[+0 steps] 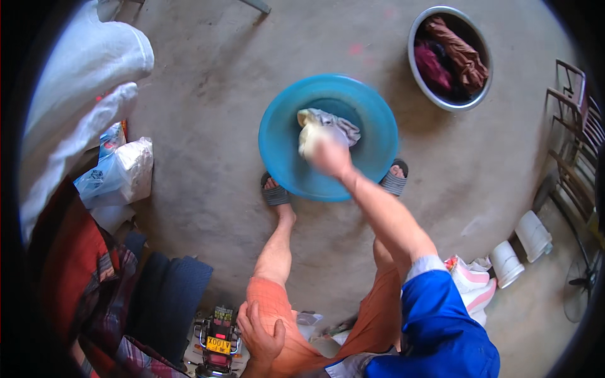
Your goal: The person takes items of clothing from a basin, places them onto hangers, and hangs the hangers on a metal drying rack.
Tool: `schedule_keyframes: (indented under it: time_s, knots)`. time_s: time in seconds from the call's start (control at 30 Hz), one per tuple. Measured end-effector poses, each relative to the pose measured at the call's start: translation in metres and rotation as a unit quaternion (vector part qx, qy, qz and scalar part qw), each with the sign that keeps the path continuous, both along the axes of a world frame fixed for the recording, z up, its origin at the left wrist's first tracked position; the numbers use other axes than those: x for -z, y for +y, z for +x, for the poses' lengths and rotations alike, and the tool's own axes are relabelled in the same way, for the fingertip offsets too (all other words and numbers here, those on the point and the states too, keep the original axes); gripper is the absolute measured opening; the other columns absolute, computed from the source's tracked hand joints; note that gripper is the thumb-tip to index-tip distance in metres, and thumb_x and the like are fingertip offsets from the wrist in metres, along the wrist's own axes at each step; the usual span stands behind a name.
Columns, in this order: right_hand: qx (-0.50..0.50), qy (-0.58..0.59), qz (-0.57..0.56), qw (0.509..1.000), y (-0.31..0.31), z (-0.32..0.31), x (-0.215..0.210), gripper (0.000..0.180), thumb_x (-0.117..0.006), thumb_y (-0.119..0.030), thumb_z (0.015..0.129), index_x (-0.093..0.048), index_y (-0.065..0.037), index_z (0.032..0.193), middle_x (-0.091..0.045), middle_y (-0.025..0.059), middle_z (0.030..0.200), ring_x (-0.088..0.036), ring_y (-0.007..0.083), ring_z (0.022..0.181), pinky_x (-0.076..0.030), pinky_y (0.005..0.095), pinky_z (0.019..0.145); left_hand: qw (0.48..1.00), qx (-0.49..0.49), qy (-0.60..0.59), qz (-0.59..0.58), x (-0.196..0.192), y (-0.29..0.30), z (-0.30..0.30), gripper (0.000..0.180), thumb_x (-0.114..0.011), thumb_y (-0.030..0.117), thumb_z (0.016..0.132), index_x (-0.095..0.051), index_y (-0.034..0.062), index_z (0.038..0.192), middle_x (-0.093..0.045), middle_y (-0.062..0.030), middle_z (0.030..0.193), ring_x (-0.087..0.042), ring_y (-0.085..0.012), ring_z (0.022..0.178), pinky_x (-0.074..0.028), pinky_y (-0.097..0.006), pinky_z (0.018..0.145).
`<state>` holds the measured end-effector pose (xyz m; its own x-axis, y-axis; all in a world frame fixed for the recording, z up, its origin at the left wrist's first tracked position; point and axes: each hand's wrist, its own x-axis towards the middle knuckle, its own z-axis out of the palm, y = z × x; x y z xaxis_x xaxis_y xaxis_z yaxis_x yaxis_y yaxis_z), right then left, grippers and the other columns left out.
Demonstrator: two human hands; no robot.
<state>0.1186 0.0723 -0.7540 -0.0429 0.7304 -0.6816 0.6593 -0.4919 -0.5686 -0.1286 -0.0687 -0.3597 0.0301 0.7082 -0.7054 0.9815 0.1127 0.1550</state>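
A wide blue plastic basin (275, 154) stands on the floor between my feet. Inside it lies a bunched white and greyish cloth (343, 128). My right hand (330, 154) reaches down into the basin at the near side of this cloth; motion blurs its fingers, so whether they grip the fabric does not show. My left hand (261, 334) rests on my left thigh, over the orange shorts (271, 296), with its fingers spread and nothing in it.
A metal basin (413, 63) holding maroon and brown cloths stands at the far right. White cloth (82, 63) hangs along the left, above plastic-wrapped packages (135, 170). White buckets (506, 263), pink-striped sacks (472, 283) and a metal-framed rack (570, 120) line the right. A toy vehicle (218, 343) sits near my left hand.
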Motion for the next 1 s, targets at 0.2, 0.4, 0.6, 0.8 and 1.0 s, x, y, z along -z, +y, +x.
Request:
schedule_keyframes:
  time_s: [0.2,0.4,0.6,0.8,1.0]
  knots:
    - [0.073,0.245,-0.070,0.964,-0.064,-0.018,-0.092,0.027,-0.068,-0.020,0.084,-0.056,-0.005,0.102,-0.066,0.0138,0.089,-0.066,0.0244,0.082,-0.053,0.0375,0.074,1.000,0.010,0.006,-0.023,-0.002,0.009,0.003,0.075,-0.072,0.018,0.073,-0.042,-0.0014,0.138,-0.042,-0.0291,0.130,-0.044,-0.0476,0.119,-0.038,-0.054,0.100]
    - [-0.228,-0.039,-0.096,0.968,-0.036,0.042,-0.029,0.036,-0.060,-0.019,0.086,-0.057,-0.014,0.121,-0.061,0.0237,0.111,-0.069,0.0385,0.091,-0.058,0.0473,0.076,1.000,0.010,0.005,-0.019,0.004,0.006,0.003,0.076,-0.073,0.017,0.072,-0.042,-0.0009,0.139,-0.042,-0.0285,0.130,-0.044,-0.0466,0.119,-0.038,-0.054,0.100]
    - [0.110,-0.156,0.010,0.982,0.000,0.052,0.037,0.050,-0.065,-0.019,0.085,-0.047,-0.009,0.130,-0.055,0.0240,0.122,-0.063,0.0446,0.103,-0.054,0.0517,0.085,1.000,0.001,0.012,-0.009,0.002,0.005,-0.003,0.074,-0.073,0.023,0.073,-0.043,-0.0006,0.137,-0.041,-0.0311,0.131,-0.044,-0.0501,0.117,-0.038,-0.057,0.099]
    - [0.010,-0.096,-0.095,0.991,-0.022,0.063,0.041,0.029,-0.066,-0.020,0.082,-0.066,-0.007,0.109,-0.071,0.0196,0.095,-0.071,0.0336,0.092,-0.057,0.0452,0.083,1.000,0.011,-0.013,0.006,0.009,0.005,0.007,0.074,-0.072,0.024,0.073,-0.043,-0.0008,0.136,-0.042,-0.0315,0.131,-0.044,-0.0501,0.117,-0.040,-0.057,0.097]
    - [0.200,0.310,0.094,0.925,-0.044,0.004,-0.114,0.028,-0.071,-0.028,0.075,-0.063,-0.002,0.083,-0.062,0.0157,0.076,-0.062,0.0279,0.074,-0.051,0.0395,0.070,0.999,0.028,0.017,-0.005,-0.003,-0.007,-0.006,0.073,-0.073,0.022,0.073,-0.043,0.0006,0.136,-0.040,-0.0288,0.134,-0.043,-0.0475,0.121,-0.041,-0.055,0.098]
